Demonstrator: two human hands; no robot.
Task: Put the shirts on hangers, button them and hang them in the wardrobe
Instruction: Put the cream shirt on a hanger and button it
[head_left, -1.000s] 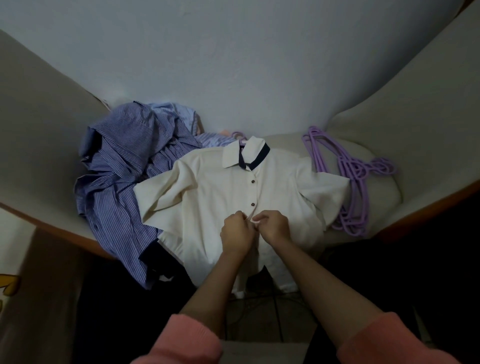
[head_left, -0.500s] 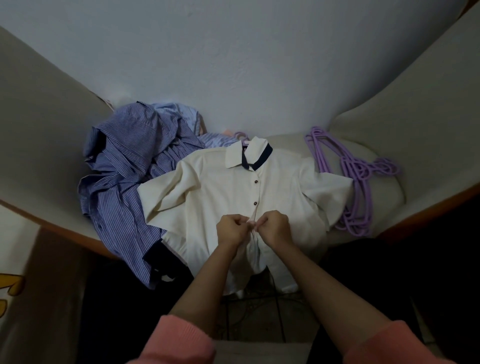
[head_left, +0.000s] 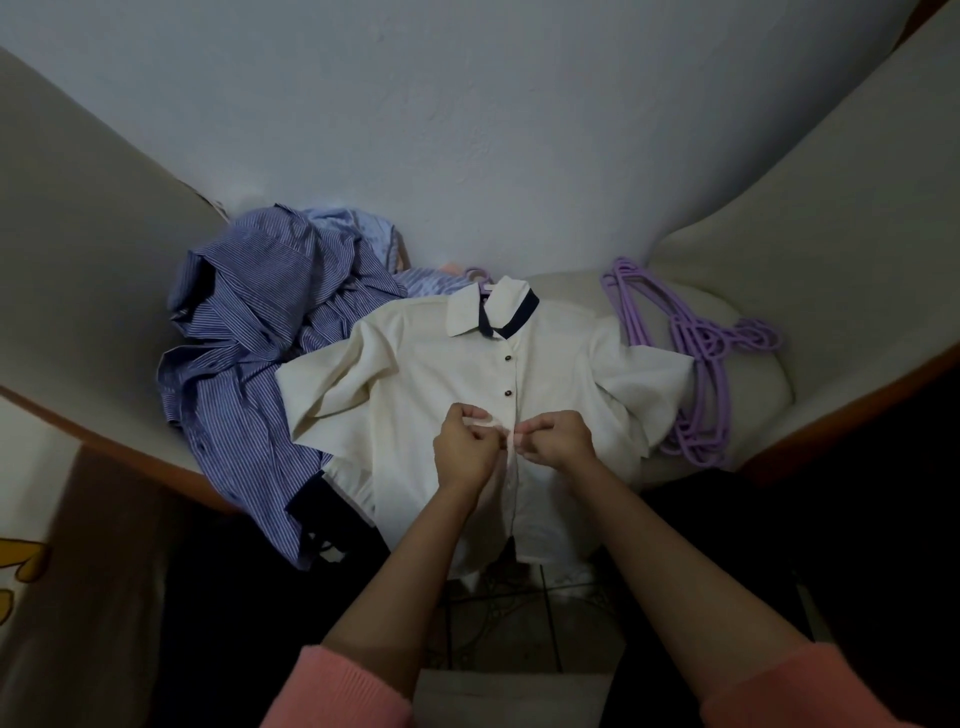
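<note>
A cream short-sleeved shirt (head_left: 426, 374) with a navy-lined collar lies face up on the pale bed (head_left: 758, 395), its hem hanging over the edge. A purple hanger hook (head_left: 478, 274) pokes out above the collar. Two dark buttons on the placket are fastened. Just below them, my left hand (head_left: 465, 449) pinches the left side of the placket and my right hand (head_left: 558, 439) pinches the right side; the two hands nearly touch. A crumpled blue striped shirt (head_left: 244, 332) lies to the left.
A bunch of purple hangers (head_left: 696, 353) lies on the bed at the right. A lighter blue garment (head_left: 358, 231) sits behind the striped shirt by the wall. The bed's wooden edge (head_left: 135, 457) curves along the front; dark floor lies below.
My hands have spread slightly apart on the placket, the left one shifting a little left. The shirt has stayed where it was.
</note>
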